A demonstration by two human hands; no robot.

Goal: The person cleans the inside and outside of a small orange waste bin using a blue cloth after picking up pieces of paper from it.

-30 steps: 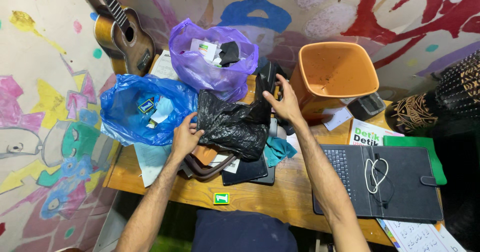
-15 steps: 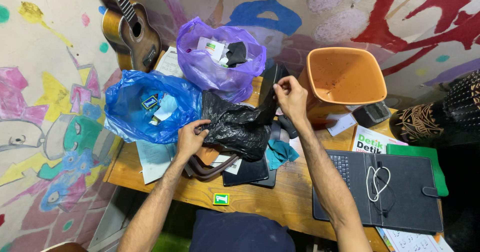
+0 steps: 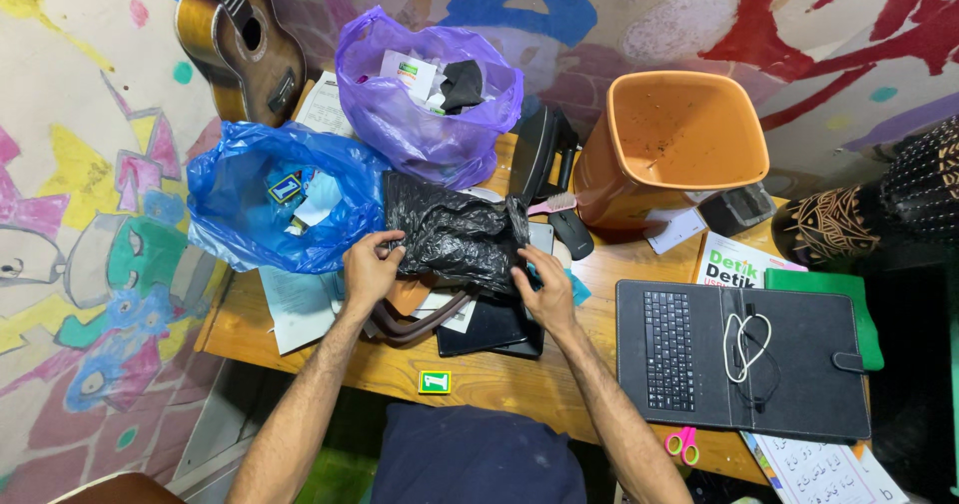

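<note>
You have a black plastic bag (image 3: 455,236) in front of you. It is shiny and all crumpled up. It lies low on the pile in the middle of the desk (image 3: 519,384), just beside the blue bag (image 3: 250,204) and the purple bag (image 3: 420,124).

Head-worn camera looks steeply down, close above the cluttered wooden table (image 3: 519,384).
</note>
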